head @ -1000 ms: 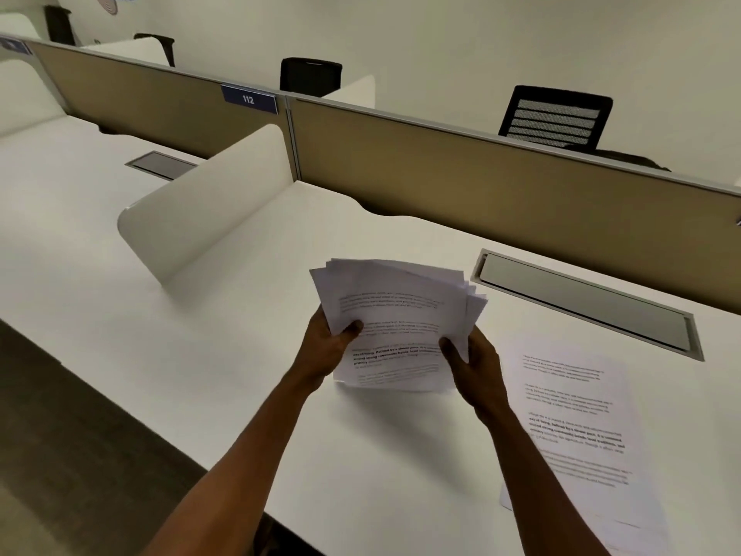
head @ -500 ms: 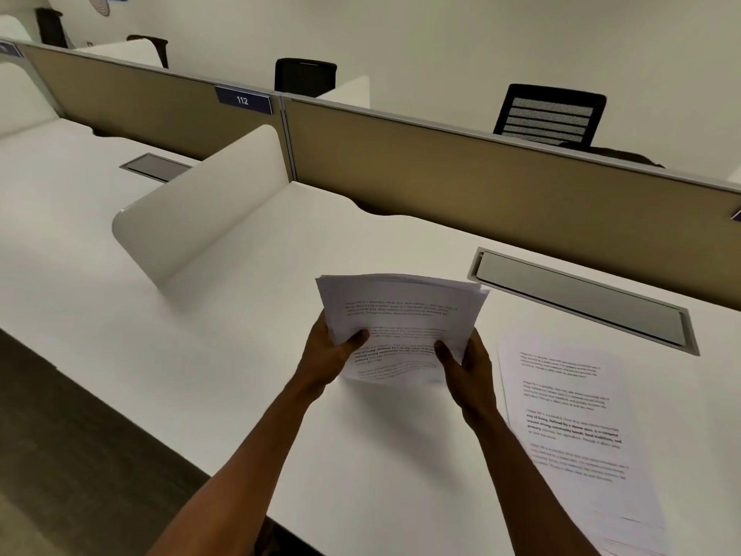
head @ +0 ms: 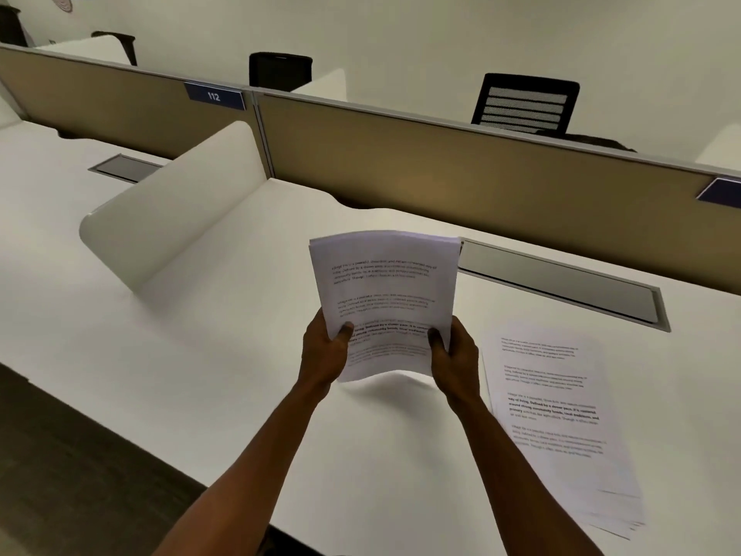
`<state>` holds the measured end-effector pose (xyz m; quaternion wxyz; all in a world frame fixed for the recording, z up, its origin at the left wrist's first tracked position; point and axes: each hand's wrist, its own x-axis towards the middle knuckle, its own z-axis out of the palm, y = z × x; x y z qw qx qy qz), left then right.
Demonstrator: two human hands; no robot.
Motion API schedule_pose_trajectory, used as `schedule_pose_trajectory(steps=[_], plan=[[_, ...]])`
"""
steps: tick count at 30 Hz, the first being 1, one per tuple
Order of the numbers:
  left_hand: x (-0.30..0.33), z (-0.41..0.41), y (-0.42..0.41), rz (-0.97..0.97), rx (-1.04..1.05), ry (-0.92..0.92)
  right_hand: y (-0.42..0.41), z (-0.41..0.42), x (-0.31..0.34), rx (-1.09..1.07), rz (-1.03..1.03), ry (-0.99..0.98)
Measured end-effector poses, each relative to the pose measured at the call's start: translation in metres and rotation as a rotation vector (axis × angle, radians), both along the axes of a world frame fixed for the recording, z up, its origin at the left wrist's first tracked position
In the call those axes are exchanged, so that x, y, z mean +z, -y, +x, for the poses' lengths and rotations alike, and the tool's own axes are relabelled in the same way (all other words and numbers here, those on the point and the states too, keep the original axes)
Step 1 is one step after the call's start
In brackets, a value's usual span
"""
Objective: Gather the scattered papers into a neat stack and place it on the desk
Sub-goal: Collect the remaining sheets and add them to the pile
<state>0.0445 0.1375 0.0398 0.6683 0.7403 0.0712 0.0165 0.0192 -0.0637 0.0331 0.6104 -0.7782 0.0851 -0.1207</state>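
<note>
The head camera looks down on a smooth, matte white worktop [head: 200, 355] with a rounded front edge. Both bare forearms reach forward over it. The left hand [head: 324, 355] and the right hand [head: 455, 359] hold a sheaf of white printed paper sheets [head: 385, 298] upright above the worktop, one hand on each lower side edge. Each thumb presses on the front page, while the other fingers wrap behind, clamped on the sheaf. The sheets' top edges line up fairly evenly, and the bottom edge bows into a shallow arch between the hands, close above the surface; whether it touches cannot be told. The front page carries blocks of black text, some in bold.

Just right of the right forearm, a second pile of white printed pages [head: 557, 419] lies flat on the worktop, its lower corners fanned out unevenly. Behind the held sheaf sits a long grey rectangular metal cable flap [head: 561, 282], recessed in the surface. A curved glossy white side divider [head: 172, 210] stands to the left, and a tan fabric partition panel [head: 461, 170] with a grey metal top rail runs along the back. A dark blue tag marked 112 [head: 214, 96] is fixed to it.
</note>
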Motion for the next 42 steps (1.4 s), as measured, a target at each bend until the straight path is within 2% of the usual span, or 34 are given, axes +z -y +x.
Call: schedule_pose_trajectory(steps=[3, 6, 13, 16, 18, 20, 21, 25, 27, 34, 39, 42], plan=[[0.007, 0.003, 0.021, -0.008, -0.003, 0.016, 0.028, -0.001, 0.011, -0.044, -0.082, 0.003], [0.012, 0.000, 0.053, -0.105, -0.075, -0.029, 0.068, -0.008, 0.022, -0.082, -0.116, -0.006], [-0.016, -0.029, 0.154, -0.225, -0.305, -0.356, 0.183, -0.035, 0.012, -0.145, -0.108, -0.295], [-0.032, -0.044, 0.191, -0.150, -0.402, -0.531, 0.222, -0.056, -0.006, -0.209, -0.105, -0.385], [-0.042, -0.053, 0.212, 0.044, -0.432, -0.591, 0.239, -0.070, -0.020, -0.250, -0.108, -0.439], [-0.047, -0.061, 0.229, 0.268, -0.458, -0.572, 0.246, -0.083, -0.032, -0.283, -0.164, -0.472], [-0.047, -0.064, 0.236, 0.309, -0.462, -0.563, 0.248, -0.087, -0.039, -0.307, -0.212, -0.483], [-0.042, -0.073, 0.259, 0.346, -0.451, -0.547, 0.249, -0.093, -0.062, -0.379, -0.516, -0.610], [-0.039, -0.074, 0.267, 0.367, -0.414, -0.553, 0.246, -0.094, -0.068, -0.375, -0.550, -0.657], [-0.038, -0.069, 0.278, 0.086, -0.288, -0.581, 0.241, -0.097, -0.065, -0.391, -0.562, -0.619], [-0.047, -0.064, 0.279, 0.141, -0.245, -0.606, 0.251, -0.099, -0.066, -0.398, -0.503, -0.587], [-0.042, -0.061, 0.276, 0.094, -0.198, -0.620, 0.256, -0.095, -0.066, -0.410, -0.452, -0.593]])
